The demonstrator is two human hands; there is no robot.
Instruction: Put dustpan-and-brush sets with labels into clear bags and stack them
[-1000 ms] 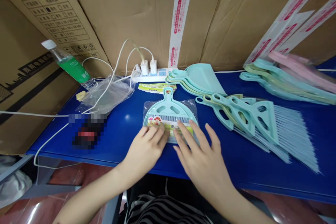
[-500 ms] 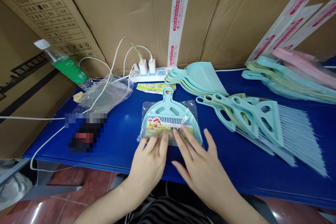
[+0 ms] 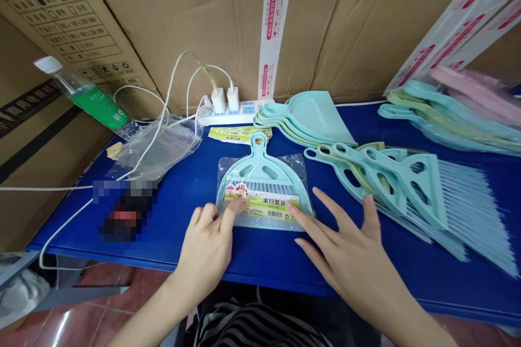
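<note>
A light-blue dustpan [image 3: 280, 171] with a small brush [image 3: 260, 187] on it lies in a clear plastic bag [image 3: 303, 165] on the blue table, handle pointing away from me. A printed label card [image 3: 273, 202] with mushrooms sits across the brush bristles. My left hand [image 3: 211, 238] rests its outstretched index finger on the label's left part, its other fingers loosely bent. My right hand [image 3: 342, 244] is spread wide, with one fingertip at the label's right end. Neither hand grips anything.
Nested dustpans [image 3: 313, 114] and several loose brushes [image 3: 423, 190] lie to the right, bagged sets [image 3: 456, 114] behind them. More label cards [image 3: 236, 134] lie before a power strip [image 3: 248, 111]. Plastic bags [image 3: 154, 143], a bottle [image 3: 97, 105] and cables are left. Cardboard boxes [image 3: 211, 5] stand behind.
My hands have moved apart, left hand leftward and right hand rightward, uncovering most of the label. The bagged dustpan stays in place, and the view has shifted slightly.
</note>
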